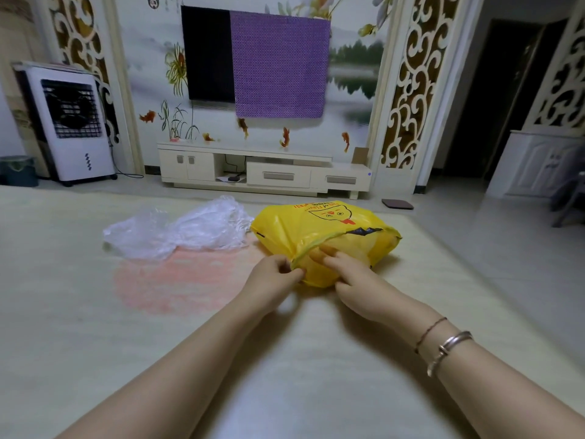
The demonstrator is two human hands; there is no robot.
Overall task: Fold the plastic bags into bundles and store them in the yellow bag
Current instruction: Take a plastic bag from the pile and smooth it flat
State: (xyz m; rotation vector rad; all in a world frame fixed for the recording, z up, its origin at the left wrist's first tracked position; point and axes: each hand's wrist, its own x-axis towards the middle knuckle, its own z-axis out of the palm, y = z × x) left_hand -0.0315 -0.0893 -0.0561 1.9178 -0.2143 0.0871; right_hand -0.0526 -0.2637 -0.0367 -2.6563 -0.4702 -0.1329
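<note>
pale mat [79, 312] – yellow bag [319, 229], clear plastic bags [177, 231]

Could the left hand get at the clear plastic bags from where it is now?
Probably yes, once it lets go. The left hand pinches the yellow bag at its opening; the clear plastic bags lie just beyond, to its left, with only bare mat between.

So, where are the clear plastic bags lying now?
The clear plastic bags lie on the mat, just left of the yellow bag and beyond the left hand.
</note>
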